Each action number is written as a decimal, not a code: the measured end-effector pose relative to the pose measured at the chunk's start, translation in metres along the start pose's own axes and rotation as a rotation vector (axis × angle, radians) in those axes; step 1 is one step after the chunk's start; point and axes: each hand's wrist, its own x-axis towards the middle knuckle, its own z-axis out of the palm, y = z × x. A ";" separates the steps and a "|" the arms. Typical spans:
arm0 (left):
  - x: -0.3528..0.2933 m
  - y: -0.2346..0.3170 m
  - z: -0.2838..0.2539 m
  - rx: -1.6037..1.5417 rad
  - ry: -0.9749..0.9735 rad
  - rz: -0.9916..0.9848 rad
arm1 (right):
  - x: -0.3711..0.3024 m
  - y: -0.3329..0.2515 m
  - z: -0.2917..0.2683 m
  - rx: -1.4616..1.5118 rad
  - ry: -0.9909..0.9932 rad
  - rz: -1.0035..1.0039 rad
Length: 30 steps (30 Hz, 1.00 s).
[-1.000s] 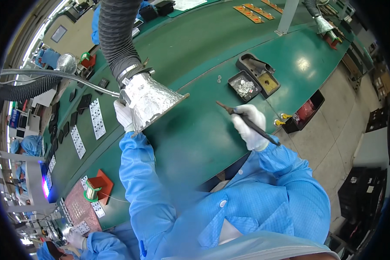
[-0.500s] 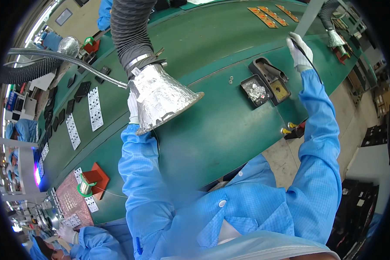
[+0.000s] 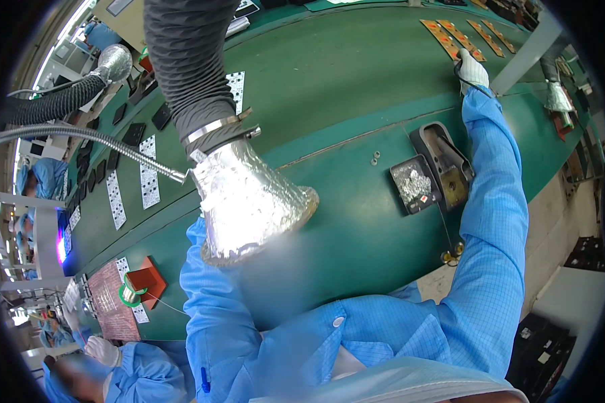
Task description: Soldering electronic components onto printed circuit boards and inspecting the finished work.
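My right hand, in a white glove, reaches far across the green bench. Its fingers are closed around a black cable that loops past the wrist; whatever else it grips is hidden. The fingertips are at the near ends of the orange circuit boards. My left hand is hidden behind the foil-covered fume hood; only the blue sleeve shows. Beside my right forearm stand a dark soldering iron holder and a small black box of shiny metal bits.
A ribbed duct and a flexible metal hose hang over the left side. White circuit strips lie on the conveyor. A solder spool sits on a red stand. A grey post rises right of my hand. A co-worker's gloved hand is lower left.
My right hand has moved forward, from beside the post to the orange boards. My left hand, partly visible before, is now hidden behind the hood. The whole view has shifted.
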 end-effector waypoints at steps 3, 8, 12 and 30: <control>-0.021 0.004 0.005 -0.026 0.014 -0.051 | 0.011 0.007 0.021 0.024 0.076 0.029; -0.047 0.016 0.019 -0.026 0.044 -0.060 | 0.029 0.014 0.041 0.021 0.012 0.195; -0.063 0.020 0.022 -0.038 0.059 -0.062 | 0.034 0.014 0.035 -0.040 -0.085 0.103; 0.014 0.018 0.056 0.357 0.096 0.277 | -0.183 -0.053 -0.205 1.041 0.006 0.227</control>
